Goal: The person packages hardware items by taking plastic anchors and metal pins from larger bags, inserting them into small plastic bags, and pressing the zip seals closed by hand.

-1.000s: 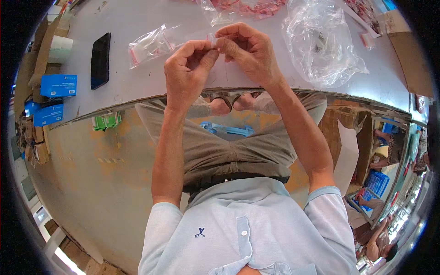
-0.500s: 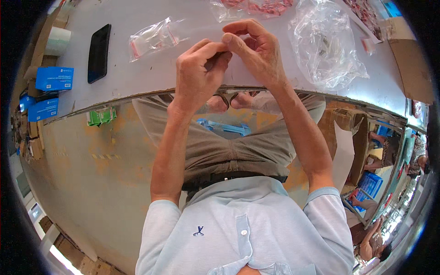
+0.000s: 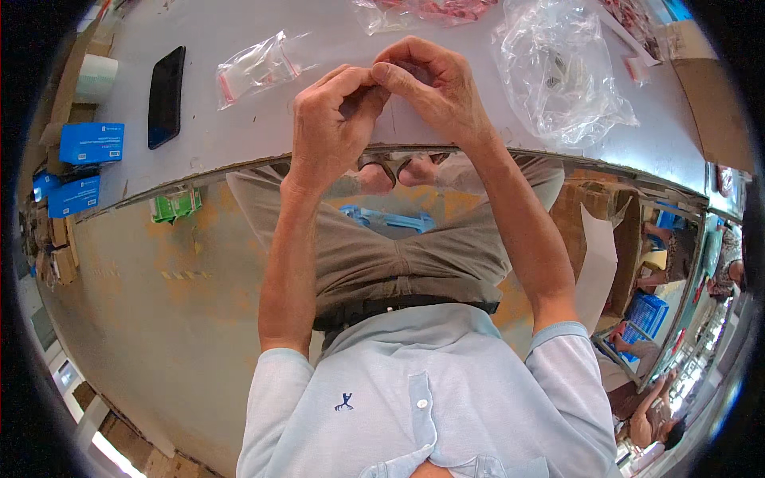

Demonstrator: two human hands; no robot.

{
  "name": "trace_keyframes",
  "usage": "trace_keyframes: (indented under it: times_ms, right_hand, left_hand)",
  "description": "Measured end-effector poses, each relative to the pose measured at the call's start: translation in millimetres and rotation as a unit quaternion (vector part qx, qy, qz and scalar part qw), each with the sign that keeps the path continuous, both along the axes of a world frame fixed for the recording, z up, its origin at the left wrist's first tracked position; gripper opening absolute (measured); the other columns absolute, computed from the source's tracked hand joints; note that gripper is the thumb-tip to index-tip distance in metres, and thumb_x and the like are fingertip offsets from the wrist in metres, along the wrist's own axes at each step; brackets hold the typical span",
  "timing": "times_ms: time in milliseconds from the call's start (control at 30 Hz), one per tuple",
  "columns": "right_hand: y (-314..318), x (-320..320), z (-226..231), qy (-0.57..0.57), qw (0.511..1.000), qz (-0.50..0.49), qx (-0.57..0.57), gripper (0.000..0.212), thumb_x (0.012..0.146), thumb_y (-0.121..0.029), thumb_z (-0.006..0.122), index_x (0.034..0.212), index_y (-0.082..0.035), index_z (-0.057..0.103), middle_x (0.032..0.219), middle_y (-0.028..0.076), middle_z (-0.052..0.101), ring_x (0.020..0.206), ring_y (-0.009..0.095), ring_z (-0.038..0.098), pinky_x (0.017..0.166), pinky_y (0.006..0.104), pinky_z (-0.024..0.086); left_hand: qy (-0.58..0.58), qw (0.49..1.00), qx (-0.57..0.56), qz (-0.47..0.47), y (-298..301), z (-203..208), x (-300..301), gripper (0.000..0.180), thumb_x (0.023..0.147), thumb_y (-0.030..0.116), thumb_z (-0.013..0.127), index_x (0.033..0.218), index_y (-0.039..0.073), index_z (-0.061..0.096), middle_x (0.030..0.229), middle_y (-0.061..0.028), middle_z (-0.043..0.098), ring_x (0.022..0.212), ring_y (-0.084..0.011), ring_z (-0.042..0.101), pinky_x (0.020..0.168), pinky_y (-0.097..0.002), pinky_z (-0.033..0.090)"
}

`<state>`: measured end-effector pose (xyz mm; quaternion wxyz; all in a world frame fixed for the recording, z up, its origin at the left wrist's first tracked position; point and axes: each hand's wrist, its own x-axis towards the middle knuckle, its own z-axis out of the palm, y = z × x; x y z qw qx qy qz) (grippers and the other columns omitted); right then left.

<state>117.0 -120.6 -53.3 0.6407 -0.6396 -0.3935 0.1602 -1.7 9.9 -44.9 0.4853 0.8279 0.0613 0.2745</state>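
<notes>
My left hand (image 3: 335,111) and my right hand (image 3: 437,92) meet above the near edge of the pale table (image 3: 247,131). Both are closed, thumbs and fingertips pinched together where they touch. Whatever lies between the fingertips is too small or too hidden to make out. Left of my hands lies a small clear zip bag (image 3: 259,70) with a red strip and something whitish inside. A large crumpled clear plastic bag (image 3: 562,80) rests to the right of my right hand. Beyond my hands is a clear bag of red pieces (image 3: 446,12).
A black phone (image 3: 166,99) lies on the table's left side. Blue boxes (image 3: 92,143) and a white roll (image 3: 96,78) are at the left edge. A cardboard box (image 3: 713,111) stands at the right. Under the table edge are my knees and a blue stool-like object (image 3: 386,219).
Both hands have shifted slightly left, still pinched together at the fingertips. The things on the table appear a little left as well, with the view moving slightly.
</notes>
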Motion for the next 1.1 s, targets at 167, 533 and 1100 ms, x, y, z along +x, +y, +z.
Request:
trace_keyframes:
  times_ms: [167,533,1100]
  right_hand:
    - [-3.8,1.4,2.3,0.005,1.0,0.001,-0.006,0.018,0.095,-0.015,0.071,0.101,0.002,0.073,0.089,0.005,0.073,0.083,0.009,0.066,0.076,0.0262,0.056]
    - [-2.5,1.9,-6.5,-0.003,0.999,-0.022,0.029,0.019,0.084,0.006,0.061,0.101,-0.002,0.065,0.088,0.003,0.067,0.08,0.008,0.061,0.073,0.0243,0.053]
    - [-63.2,-27.6,22.7,-0.189,0.974,-0.106,0.07,0.018,0.093,0.004,0.067,0.11,-0.002,0.069,0.101,0.009,0.07,0.086,0.013,0.066,0.075,0.027,0.055]
  left_hand:
    - [-0.013,0.999,0.052,0.01,-8.7,0.3,0.9,0.011,0.088,-0.002,0.072,0.099,-0.002,0.073,0.085,-0.0103,0.069,0.073,-0.0187,0.066,0.068,-0.0315,0.053]
    - [0.009,0.999,0.038,-0.032,-5.0,3.1,-1.3,0.014,0.084,-0.005,0.071,0.097,-0.001,0.074,0.087,-0.0086,0.071,0.076,-0.0156,0.068,0.07,-0.0296,0.054]
    - [-0.008,0.99,-0.129,0.048,-2.7,-5.7,-0.2,0.008,0.092,-0.001,0.074,0.101,0.0,0.075,0.088,-0.0017,0.072,0.078,-0.0067,0.063,0.07,-0.0238,0.052]
